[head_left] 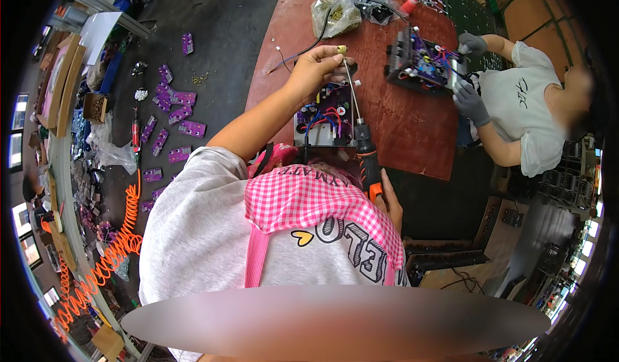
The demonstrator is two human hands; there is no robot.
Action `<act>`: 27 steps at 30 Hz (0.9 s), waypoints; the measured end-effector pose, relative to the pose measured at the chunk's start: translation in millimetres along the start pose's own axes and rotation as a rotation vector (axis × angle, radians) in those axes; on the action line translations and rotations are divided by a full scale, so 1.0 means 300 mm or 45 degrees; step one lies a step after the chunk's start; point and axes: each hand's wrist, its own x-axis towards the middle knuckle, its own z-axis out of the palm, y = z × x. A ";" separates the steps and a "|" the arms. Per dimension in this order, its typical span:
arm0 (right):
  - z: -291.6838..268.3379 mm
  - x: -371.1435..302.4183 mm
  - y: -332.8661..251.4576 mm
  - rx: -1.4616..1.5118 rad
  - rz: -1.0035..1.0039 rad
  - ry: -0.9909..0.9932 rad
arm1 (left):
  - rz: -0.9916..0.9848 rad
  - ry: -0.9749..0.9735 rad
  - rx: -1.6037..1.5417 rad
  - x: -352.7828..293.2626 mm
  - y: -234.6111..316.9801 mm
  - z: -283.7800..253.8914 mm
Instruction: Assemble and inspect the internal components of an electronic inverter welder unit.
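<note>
My left hand point(314, 72) is raised over an opened device point(324, 118), its fingers pinched at a small yellowish piece point(342, 50). Close to those fingertips is the end of a long thin bit, which runs from a black and orange power screwdriver point(366, 154). My right hand point(391, 201) is wrapped round the screwdriver's lower body, partly hidden behind it. Inside the device, just in front of my chest, a purple circuit board shows with red, blue and black wires. The exact hold at the bit tip is too small to make out.
Across the red table top point(412, 133), a co-worker with grey gloves point(472, 103) handles a second opened device point(422, 62). A plastic bag of small brass-coloured parts point(336, 15) lies at the back. Purple circuit boards point(182, 97) and an orange coiled hose point(122, 233) are at left.
</note>
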 end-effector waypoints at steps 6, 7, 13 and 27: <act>0.002 0.014 0.034 0.020 -0.196 0.084 | 0.275 0.017 0.720 -0.005 0.019 -0.071; -0.006 0.011 0.041 0.050 -0.130 0.080 | 0.363 -0.031 0.683 -0.008 0.030 -0.092; -0.027 0.018 0.087 0.018 -0.183 0.093 | 1.029 -0.134 2.138 -0.032 0.043 -0.162; -0.012 0.017 0.059 -0.083 -0.135 0.109 | 1.272 -0.019 1.911 0.027 -0.019 -0.211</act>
